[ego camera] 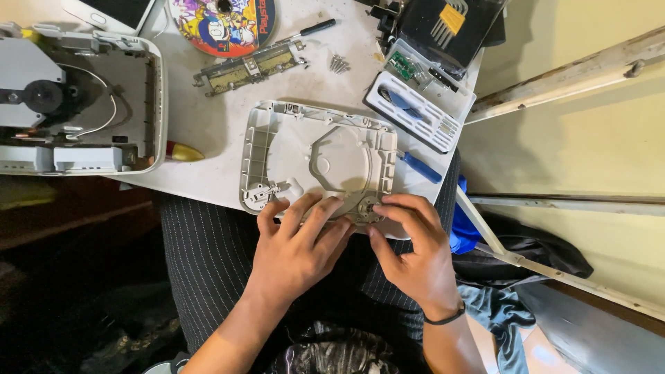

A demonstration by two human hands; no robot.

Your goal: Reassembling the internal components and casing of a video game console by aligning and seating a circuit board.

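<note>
Home repair desk: toolkit (421, 104), loose screws (339, 64)

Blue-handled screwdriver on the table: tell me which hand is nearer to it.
Right. The right hand is just below the blue-handled screwdriver; the left hand lies farther off, across the grey plastic cover.

Round disc (223, 24) with bright cartoon label, table top edge. White tool case (420, 105) open, right. Dark screen (114, 12), top left corner.

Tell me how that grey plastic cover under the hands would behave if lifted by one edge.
The grey plastic cover looks like a thin moulded shell with ribs, so probably light and fairly stiff, flexing slightly. Its near edge overhangs the table toward the lap, so it could tip if the left hand and right hand let go. Small clips at its rim look breakable.
</note>
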